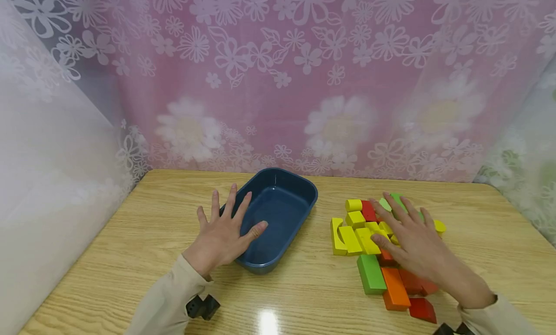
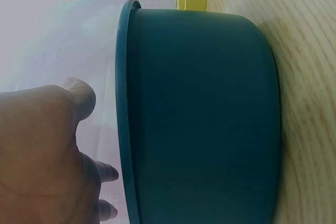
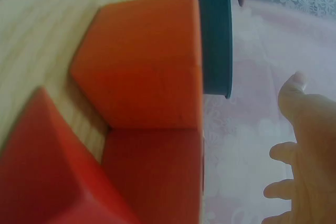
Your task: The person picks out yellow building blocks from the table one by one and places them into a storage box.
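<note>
A dark blue, rounded rectangular basin (image 1: 278,214) stands on the table left of centre. My left hand (image 1: 223,236) hovers with fingers spread above its left side; in the left wrist view a gap shows between hand and rim. To the right lies a cluster of toy building blocks, among them a yellow block (image 1: 349,239), a green block (image 1: 371,274), an orange block (image 1: 395,289) and a red triangular block (image 1: 422,310). Over this cluster my right hand (image 1: 417,248) is held with spread fingers, hiding some blocks. The right wrist view shows it apart from the nearest orange block (image 3: 147,61).
The wooden table (image 1: 295,296) carries the basin and blocks. Behind it hangs a pink flowered curtain (image 1: 269,98), with a pale sheet (image 1: 56,180) along the left. A yellow cylinder (image 1: 354,205) lies at the back left of the cluster.
</note>
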`<act>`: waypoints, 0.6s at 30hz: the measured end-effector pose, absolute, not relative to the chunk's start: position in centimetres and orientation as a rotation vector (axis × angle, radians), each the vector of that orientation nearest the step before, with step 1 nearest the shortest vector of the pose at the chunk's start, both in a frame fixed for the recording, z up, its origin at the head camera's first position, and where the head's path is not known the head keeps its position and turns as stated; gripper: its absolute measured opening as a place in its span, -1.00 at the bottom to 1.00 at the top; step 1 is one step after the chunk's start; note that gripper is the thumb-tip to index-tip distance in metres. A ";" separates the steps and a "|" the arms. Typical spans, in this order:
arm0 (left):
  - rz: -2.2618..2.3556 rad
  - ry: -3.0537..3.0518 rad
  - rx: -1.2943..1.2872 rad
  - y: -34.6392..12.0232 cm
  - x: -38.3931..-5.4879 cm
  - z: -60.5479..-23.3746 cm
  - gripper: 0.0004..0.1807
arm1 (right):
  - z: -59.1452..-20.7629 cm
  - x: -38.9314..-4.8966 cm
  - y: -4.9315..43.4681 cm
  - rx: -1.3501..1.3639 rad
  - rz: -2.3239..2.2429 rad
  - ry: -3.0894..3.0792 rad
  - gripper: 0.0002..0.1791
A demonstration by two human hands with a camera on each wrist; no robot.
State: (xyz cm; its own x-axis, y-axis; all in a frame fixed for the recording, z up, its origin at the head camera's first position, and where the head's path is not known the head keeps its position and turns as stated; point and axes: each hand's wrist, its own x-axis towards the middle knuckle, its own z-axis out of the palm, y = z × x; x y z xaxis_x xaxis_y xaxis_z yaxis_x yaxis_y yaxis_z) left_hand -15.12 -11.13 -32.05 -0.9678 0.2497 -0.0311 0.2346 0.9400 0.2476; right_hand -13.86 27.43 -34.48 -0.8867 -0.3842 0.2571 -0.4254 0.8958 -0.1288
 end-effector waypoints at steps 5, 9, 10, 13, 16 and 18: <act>0.435 3.030 0.380 -11.3 -15.2 -32.1 -0.12 | -34.0 -13.9 27.8 0.594 0.298 -2.847 -0.21; 0.542 3.027 0.353 -11.6 -15.6 -32.1 -0.15 | -33.5 -14.1 28.9 0.565 0.320 -2.834 -0.26; 0.574 3.026 0.340 -11.7 -15.8 -32.1 -0.15 | -33.4 -14.2 29.2 0.555 0.324 -2.833 -0.28; 0.658 3.035 0.302 -12.2 -16.3 -32.0 -0.16 | -33.0 -14.6 30.5 0.525 0.323 -2.823 -0.30; 0.686 3.042 0.269 -12.7 -16.7 -31.8 -0.17 | -32.8 -15.0 31.7 0.491 0.340 -2.833 -0.30; 0.697 3.043 0.252 -12.9 -16.8 -31.8 -0.19 | -32.9 -15.4 32.6 0.475 0.360 -2.859 -0.31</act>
State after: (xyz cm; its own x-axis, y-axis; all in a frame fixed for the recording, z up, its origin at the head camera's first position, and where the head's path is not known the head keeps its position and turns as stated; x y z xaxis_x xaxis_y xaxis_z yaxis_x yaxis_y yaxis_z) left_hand -16.82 -12.89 -31.79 -0.9870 0.1583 0.0263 0.1540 0.8881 0.4330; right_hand -15.35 32.57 -32.87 -0.9235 -0.2872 0.2543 -0.3414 0.9177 -0.2031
